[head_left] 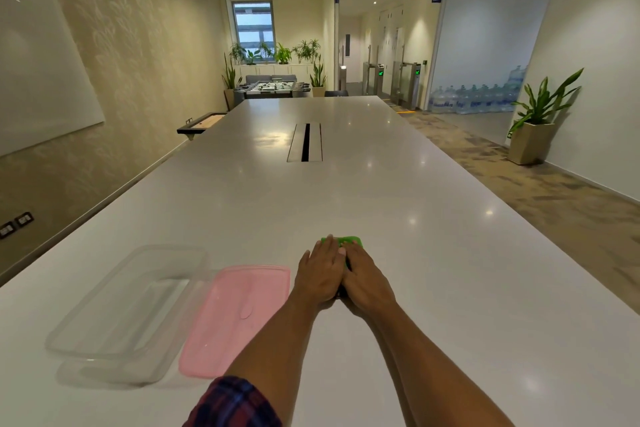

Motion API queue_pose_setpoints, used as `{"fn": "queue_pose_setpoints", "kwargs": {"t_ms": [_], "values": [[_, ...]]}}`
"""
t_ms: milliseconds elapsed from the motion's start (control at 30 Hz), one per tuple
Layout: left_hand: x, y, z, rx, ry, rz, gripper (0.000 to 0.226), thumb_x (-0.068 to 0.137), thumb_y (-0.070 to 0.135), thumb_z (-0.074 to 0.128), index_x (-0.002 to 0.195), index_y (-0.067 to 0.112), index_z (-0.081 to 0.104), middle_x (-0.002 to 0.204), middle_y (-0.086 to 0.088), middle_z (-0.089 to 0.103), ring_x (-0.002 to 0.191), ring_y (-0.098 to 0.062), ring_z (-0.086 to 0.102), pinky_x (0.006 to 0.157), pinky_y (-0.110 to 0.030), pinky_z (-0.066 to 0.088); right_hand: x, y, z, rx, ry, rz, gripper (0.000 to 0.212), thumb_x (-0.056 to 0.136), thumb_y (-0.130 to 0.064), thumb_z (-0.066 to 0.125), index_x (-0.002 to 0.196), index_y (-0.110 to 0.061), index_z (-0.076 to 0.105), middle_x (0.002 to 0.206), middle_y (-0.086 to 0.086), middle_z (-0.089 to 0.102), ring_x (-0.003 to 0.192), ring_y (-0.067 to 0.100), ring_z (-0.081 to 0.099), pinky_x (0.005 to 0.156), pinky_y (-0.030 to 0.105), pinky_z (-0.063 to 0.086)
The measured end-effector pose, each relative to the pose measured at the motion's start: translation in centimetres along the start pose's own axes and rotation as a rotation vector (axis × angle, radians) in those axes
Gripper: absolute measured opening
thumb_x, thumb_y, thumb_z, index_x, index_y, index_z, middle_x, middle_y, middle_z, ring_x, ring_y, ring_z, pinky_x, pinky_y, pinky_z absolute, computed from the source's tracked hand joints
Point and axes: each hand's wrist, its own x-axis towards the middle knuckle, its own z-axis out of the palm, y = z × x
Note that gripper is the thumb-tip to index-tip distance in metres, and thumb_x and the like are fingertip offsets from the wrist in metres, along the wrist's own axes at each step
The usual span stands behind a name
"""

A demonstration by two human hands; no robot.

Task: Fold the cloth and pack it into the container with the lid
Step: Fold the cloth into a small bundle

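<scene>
The cloth (348,241) is pressed flat on the bench (381,184) under both hands, with only its green far edge seen beyond the fingertips. The left hand (320,274) and right hand (367,279) are laid side by side, palms down and fingers spread flat, nothing being gripped. Folding is judged nearly done, since the cloth is already small. Packing and closing are left: the container (128,305) is seen empty at the near left, and the lid (235,319) is lying just right of it. The cloth's long axis cannot be told, as most of it is hidden.
</scene>
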Motion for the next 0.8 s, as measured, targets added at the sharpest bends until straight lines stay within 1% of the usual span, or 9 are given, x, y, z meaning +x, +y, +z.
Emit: {"fn": "queue_pose_setpoints", "kwargs": {"t_ms": [67,133,233,333,433,500,567,667,800], "values": [[-0.2,-0.6,0.6,0.108,0.038,0.046,0.055,0.109,0.033,0.011,0.161,0.019,0.004,0.169,0.002,0.001,0.155,-0.016,0.002,0.125,-0.041,0.002,0.0,0.2,0.2,0.022,-0.036,0.039,0.043,0.106,-0.028,0.033,0.147,-0.030,0.049,0.155,-0.004,0.047,0.144,0.014,0.043,0.121,0.043,0.034],[-0.3,-0.8,0.9,0.112,0.106,0.051,0.055,0.108,0.032,0.015,0.161,0.020,0.007,0.169,0.001,0.002,0.155,-0.015,0.008,0.125,-0.041,0.006,0.2,0.5,0.3,-0.148,-0.069,0.102,0.054,0.107,-0.026,0.030,0.161,-0.021,0.030,0.170,0.001,0.024,0.157,0.015,0.019,0.129,0.042,0.012],[-0.3,-0.5,1.2,0.125,0.147,0.017,0.056,0.107,0.037,0.017,0.161,0.022,0.012,0.169,-0.005,0.004,0.153,-0.017,0.019,0.124,-0.041,0.013,0.3,0.8,0.4,-0.442,-0.058,0.142,0.057,0.107,-0.030,0.034,0.161,-0.010,0.027,0.170,0.012,0.020,0.158,0.028,0.014,0.129,0.047,0.011],[-0.2,-0.4,1.2,0.138,0.146,-0.011,0.058,0.106,0.040,0.018,0.161,0.021,0.014,0.168,-0.008,0.009,0.152,-0.019,0.021,0.124,-0.041,0.013,0.6,0.5,0.3,-0.331,0.034,0.322,0.064,0.107,-0.041,0.030,0.159,-0.003,0.028,0.168,0.015,0.025,0.158,0.028,0.015,0.129,0.043,0.008],[0.0,-0.4,1.2,0.129,0.122,-0.012,0.059,0.106,0.042,0.018,0.161,0.020,0.012,0.168,-0.009,0.009,0.153,-0.020,0.020,0.125,-0.042,0.012,0.8,0.3,0.0,-0.297,0.058,0.305,0.055,0.103,-0.039,0.041,0.145,-0.005,0.051,0.157,0.017,0.045,0.150,0.030,0.034,0.125,0.043,0.022],[-0.1,-0.3,1.1,0.129,0.113,-0.016,0.060,0.105,0.042,0.018,0.161,0.019,0.011,0.168,-0.010,0.009,0.152,-0.021,0.020,0.124,-0.042,0.012,0.9,0.4,-0.2,-0.233,0.118,0.262,0.031,0.098,-0.034,0.051,0.114,-0.011,0.065,0.119,0.010,0.068,0.120,0.030,0.061,0.104,0.041,0.045],[-0.1,-0.1,1.2,0.129,0.108,-0.025,0.062,0.105,0.041,0.018,0.161,0.017,0.009,0.167,-0.011,0.011,0.153,-0.022,0.018,0.124,-0.044,0.013,0.7,0.4,-0.4,-0.140,0.146,0.258,0.019,0.094,-0.032,0.057,0.101,-0.015,0.062,0.095,0.000,0.069,0.093,0.024,0.068,0.081,0.037,0.051],[-0.4,0.5,1.2,0.161,0.110,-0.038,0.063,0.106,0.038,0.017,0.160,0.008,0.005,0.166,-0.014,0.013,0.154,-0.025,0.013,0.123,-0.047,0.017,0.3,0.1,-0.6,-0.009,0.137,0.261,0.022,0.094,-0.033,0.056,0.114,-0.023,0.056,0.095,-0.005,0.069,0.085,0.017,0.067,0.075,0.039,0.057],[-1.2,1.3,0.6,0.131,0.103,-0.042,0.066,0.106,0.036,0.022,0.158,0.001,0.003,0.165,-0.017,0.017,0.151,-0.030,0.022,0.121,-0.047,0.023,-0.6,0.0,-0.6,0.201,0.140,0.212,0.024,0.090,-0.035,0.058,0.113,-0.037,0.050,0.097,-0.010,0.070,0.082,0.016,0.072,0.071,0.046,0.062]]}}
